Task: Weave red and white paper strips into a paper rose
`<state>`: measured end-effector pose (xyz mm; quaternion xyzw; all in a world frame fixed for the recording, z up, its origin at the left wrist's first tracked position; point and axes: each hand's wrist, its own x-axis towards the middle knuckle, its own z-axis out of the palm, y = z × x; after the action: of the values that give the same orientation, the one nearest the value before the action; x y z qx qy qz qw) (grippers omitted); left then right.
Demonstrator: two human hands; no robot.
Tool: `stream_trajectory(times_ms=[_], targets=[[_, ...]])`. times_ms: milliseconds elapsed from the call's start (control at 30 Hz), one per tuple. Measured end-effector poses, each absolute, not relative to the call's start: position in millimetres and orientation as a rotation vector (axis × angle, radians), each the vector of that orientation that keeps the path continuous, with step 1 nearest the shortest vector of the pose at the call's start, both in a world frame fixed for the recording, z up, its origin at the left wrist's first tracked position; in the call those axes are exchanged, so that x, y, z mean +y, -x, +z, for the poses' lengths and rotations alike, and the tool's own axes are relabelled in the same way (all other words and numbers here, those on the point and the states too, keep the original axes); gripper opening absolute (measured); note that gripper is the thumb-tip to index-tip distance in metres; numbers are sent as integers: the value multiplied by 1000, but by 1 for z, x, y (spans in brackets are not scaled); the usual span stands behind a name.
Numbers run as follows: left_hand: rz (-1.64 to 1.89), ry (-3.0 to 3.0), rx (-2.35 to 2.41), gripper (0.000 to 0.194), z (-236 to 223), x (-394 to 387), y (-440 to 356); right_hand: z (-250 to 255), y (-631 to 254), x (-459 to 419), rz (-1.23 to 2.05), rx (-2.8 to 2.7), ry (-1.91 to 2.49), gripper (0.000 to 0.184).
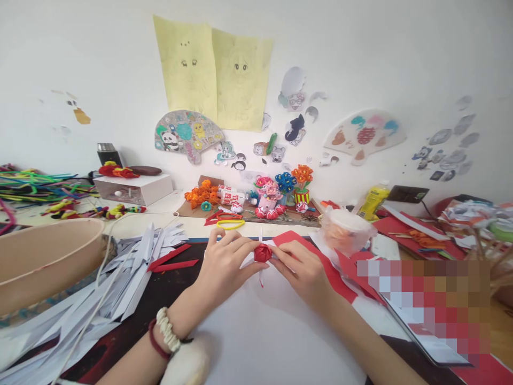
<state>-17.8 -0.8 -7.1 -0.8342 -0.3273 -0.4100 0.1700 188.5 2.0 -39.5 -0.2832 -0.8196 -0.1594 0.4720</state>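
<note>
Both my hands meet over the white paper sheet [272, 331] in the middle of the table. A small red folded-paper piece [263, 253], rounded with creased facets, is held between them. My left hand [228, 259] pinches it from the left with thumb and fingers. From the right, the fingertips of my right hand [300, 264] close on its edge. A thin pale strip sticks out above and below the piece. Red paper sheets [332, 272] lie just beyond and beside my right hand.
White folded paper strips [132, 272] pile up at the left beside a beige basin [52, 256]. Two red strips [172, 259] lie near them. Flower crafts [276, 190] stand along the wall. At right are a plastic tub [347, 230], a yellow bottle [373, 200] and a blurred-out patch.
</note>
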Motion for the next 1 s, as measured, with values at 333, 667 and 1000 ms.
stream_trajectory(times_ms=[333,667,1000], targets=[[-1272,2314,-1000,9,-2,-7,7,-41,-186,0,-358,-1959,689,22],[-1197,2427,-932,21,-6,0,19,-36,-189,3,-287,-1953,717,21],[-1253,2385,-896,16,-8,0,17,-37,-188,3,-281,-2002,636,32]])
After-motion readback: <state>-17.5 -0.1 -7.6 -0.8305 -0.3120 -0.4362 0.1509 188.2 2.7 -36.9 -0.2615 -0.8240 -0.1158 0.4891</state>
